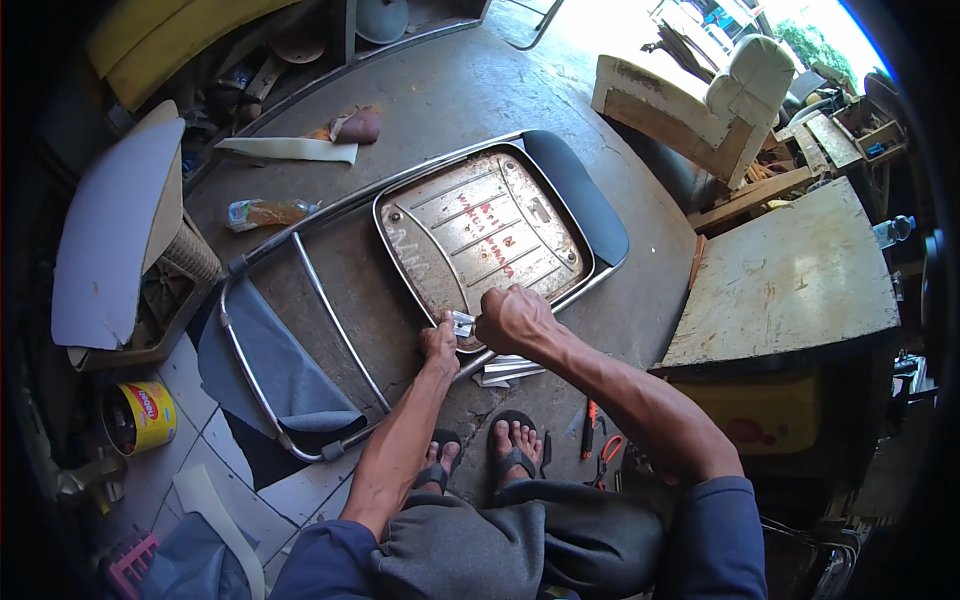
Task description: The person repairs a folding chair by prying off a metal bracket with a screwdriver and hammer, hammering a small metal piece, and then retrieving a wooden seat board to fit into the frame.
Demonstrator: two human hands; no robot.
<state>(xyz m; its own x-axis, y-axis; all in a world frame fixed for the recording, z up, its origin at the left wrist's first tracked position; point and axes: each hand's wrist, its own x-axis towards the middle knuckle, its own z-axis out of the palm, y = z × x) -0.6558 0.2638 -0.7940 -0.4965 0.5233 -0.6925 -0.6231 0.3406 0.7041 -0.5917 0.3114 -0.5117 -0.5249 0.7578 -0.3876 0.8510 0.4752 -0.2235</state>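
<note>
- We see a folding chair (420, 260) lying upside down on the concrete floor (640, 260), so the rusty metal underside of its seat (480, 235) faces up where it can be reached.
- Left hand (440, 343) sits at the near edge of the seat, fingers pinched on a small shiny metal piece (462, 322); grip narrow, holding that piece in place against the seat rim.
- Right hand (512, 318) is closed in a fist just beside the metal piece, touching it or nearly so; grip tight, but we cannot tell what is inside it, if anything.
- Both forearms come in from the lower edge; the person sits low with sandalled feet (490, 450) just below the chair frame, likely to stay close over the work.
- More pale strips (510, 370) lie on the floor just under the right hand, near enough to pick up.
- Red-handled pliers (590, 425) and orange-handled scissors (608, 452) lie on the floor right of the feet, within reach.
- Chair's chrome tube frame (300, 330) runs out to the left; blue-grey backrest (280, 370) lies flat on the floor tiles.
- Plastic bottle (265, 212) lies on its side beyond the frame, apart from the hands.
- Yellow tin (145, 415) stands at far left, well apart.
- Worn wooden worktop (790, 270) to the right, bare armchair frame (700, 100) behind it.
</note>
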